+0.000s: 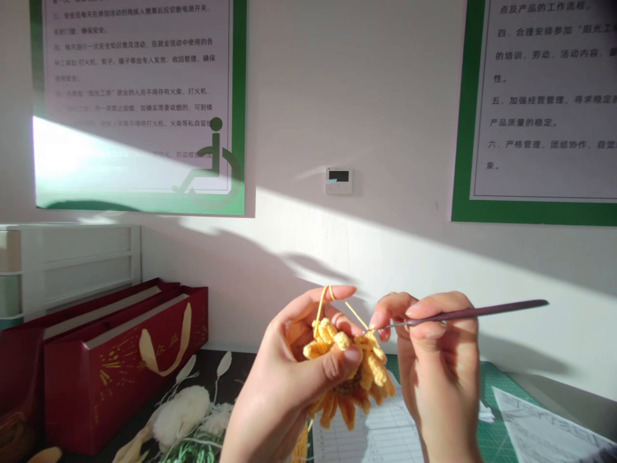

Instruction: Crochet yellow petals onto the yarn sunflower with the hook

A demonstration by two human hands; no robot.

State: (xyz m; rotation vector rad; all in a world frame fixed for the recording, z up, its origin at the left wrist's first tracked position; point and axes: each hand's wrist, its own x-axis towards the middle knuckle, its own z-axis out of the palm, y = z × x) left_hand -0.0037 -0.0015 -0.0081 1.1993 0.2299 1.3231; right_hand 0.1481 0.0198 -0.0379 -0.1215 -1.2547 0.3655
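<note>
Pinched between the thumb and fingers of my left hand (299, 373) is a yellow crocheted flower (373, 370) with many petals and a brownish centre. A strand of yellow yarn (357, 314) loops over my raised left index finger and runs down to the flower's edge. My right hand (438, 360) grips a crochet hook (482, 311) with a dark purple handle, held nearly level. Its thin metal tip meets the top edge of the flower near the yarn. Part of the flower is hidden behind my left thumb.
Red gift bags (130, 366) and a white drawer unit (87, 257) stand at the left. White fluffy pieces (180, 415) and green yarn (193, 449) lie beside them. A printed sheet (366, 431) lies under my hands, and another paper (549, 424) rests on a green cutting mat (499, 386).
</note>
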